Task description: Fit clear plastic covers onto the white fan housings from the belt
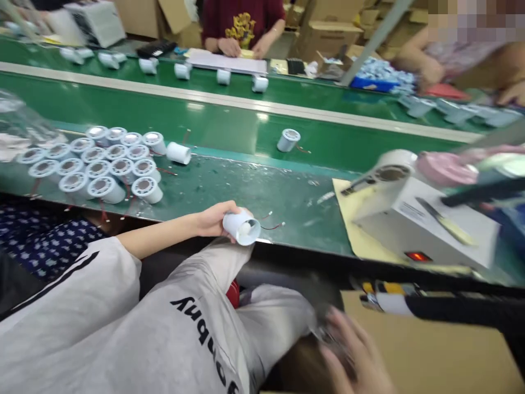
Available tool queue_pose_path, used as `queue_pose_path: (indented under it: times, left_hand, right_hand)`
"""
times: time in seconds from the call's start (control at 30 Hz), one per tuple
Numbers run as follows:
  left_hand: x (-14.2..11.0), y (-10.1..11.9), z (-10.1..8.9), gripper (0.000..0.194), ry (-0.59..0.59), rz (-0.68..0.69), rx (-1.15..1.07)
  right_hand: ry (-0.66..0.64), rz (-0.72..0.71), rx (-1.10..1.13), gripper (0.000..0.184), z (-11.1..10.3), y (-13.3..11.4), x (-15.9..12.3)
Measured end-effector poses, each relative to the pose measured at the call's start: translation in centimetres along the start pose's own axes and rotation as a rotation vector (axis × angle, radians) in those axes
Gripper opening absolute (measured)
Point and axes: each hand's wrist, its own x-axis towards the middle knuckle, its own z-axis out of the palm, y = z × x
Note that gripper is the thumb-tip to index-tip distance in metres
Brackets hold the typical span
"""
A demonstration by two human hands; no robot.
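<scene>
My left hand [215, 219] is closed round a white cylindrical housing [243, 226] at the near edge of the green workbench [262, 191]. Thin red wires [274, 224] trail from the housing onto the bench. My right hand [355, 355] is low at the bottom right, over a cardboard box [443, 355], smeared by motion. Its fingers look spread, with something small and blurred near the fingertips that I cannot make out.
Several white housings [96, 164] stand grouped at the left of the bench; one lone housing [288, 140] lies on the green conveyor belt [229, 120]. A white machine with a red light [414, 219] sits at the right. Other people's hands work across the belt.
</scene>
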Motion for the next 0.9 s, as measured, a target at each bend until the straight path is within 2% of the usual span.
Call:
queue_pose_path:
  times: [0.07, 0.13, 0.2, 0.3, 0.37, 0.5, 0.6, 0.67, 0.77, 0.83, 0.9]
  left_hand:
    - [1.7, -1.9, 1.8, 0.043, -0.143, -0.188, -0.035]
    - [2.6, -3.1, 3.3, 0.045, -0.211, -0.278, 0.054]
    - [2.9, -3.5, 4.4, 0.049, -0.263, -0.272, 0.225]
    - [2.9, -3.1, 5.4, 0.044, -0.328, -0.194, 0.501]
    - [3.1, -2.8, 5.6, 0.037, -0.293, -0.16, 0.599]
    - [4.0, -3.4, 5.6, 0.033, -0.171, -0.2, 0.539]
    - [4.3, -4.1, 5.7, 0.032, -0.209, -0.245, 0.551]
    - [4.2, -4.2, 6.0, 0.028, -0.269, -0.169, 0.656]
    - [3.7, -4.1, 6.2, 0.022, -0.313, 0.172, 0.857]
    - [3.5, -4.2, 6.1, 0.026, -0.3, 0.35, 0.913]
    - [3.5, -4.7, 5.7, 0.039, -0.29, 0.418, 0.926]
  right_hand:
    - [0.052, -0.133, -0.176, 0.032, 2.1, -1.8, 0.7]
    - [0.094, -0.164, -0.304, 0.034, 4.0, -3.2, 2.3]
    - [0.102, -0.115, -0.421, 0.034, 5.2, -3.9, 3.9]
    - [0.057, -0.044, -0.475, 0.029, 5.4, -4.0, 4.7]
    - [0.049, -0.059, -0.438, 0.027, 5.1, -3.8, 4.2]
    - [0.172, -0.173, -0.424, 0.033, 5.0, -3.6, 3.0]
    - [0.155, -0.108, -0.476, 0.033, 5.5, -3.5, 2.9]
    - [0.06, -0.002, -0.442, 0.023, 5.6, -3.2, 3.1]
    - [-0.076, 0.121, -0.197, 0.002, 5.2, -2.7, 3.2]
    - [-0.09, 0.19, 0.033, 0.011, 4.9, -2.6, 3.2]
    - [-0.033, 0.247, 0.219, 0.02, 4.8, -2.7, 3.1]
